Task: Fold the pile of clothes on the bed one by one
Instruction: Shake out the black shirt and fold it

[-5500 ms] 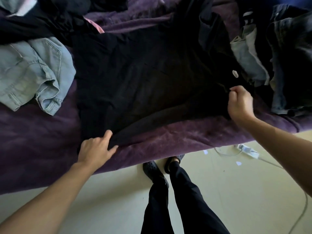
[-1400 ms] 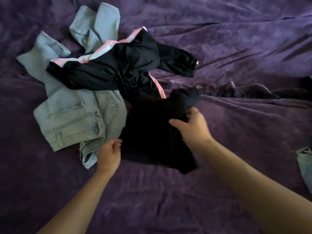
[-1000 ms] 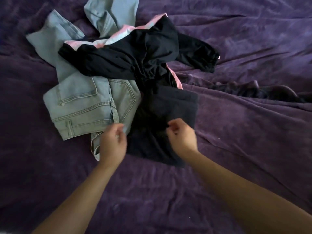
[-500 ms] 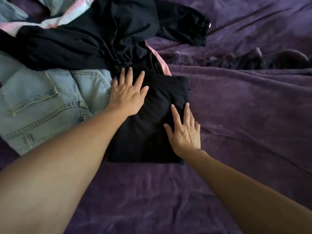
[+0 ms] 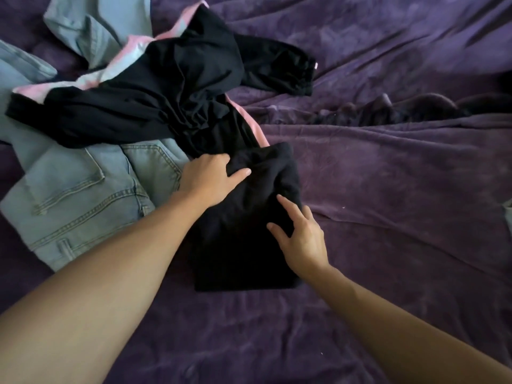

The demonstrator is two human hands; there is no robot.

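A folded black garment [image 5: 243, 253] lies on the purple bedspread [image 5: 401, 195] in the middle of the view. My left hand [image 5: 210, 180] grips its far end, fingers tucked into the cloth and thumb on top, so that end is bunched and raised. On the garment's right side rests my right hand [image 5: 302, 239], fingers spread and fairly straight. To the left lies the unfolded pile: light-blue jeans [image 5: 83, 200] and, over them, a crumpled black garment with pink trim [image 5: 166, 87].
A dark crumpled piece of cloth [image 5: 415, 109] lies along a ridge of the bedspread at the back right. Something pale [image 5: 509, 210] pokes in at the right edge. The bedspread is wrinkled all over.
Half a second ago both hands lay flat on the folded black garment. Now my left hand has taken hold of its far end and bunched it up; my right hand stays on the right side.
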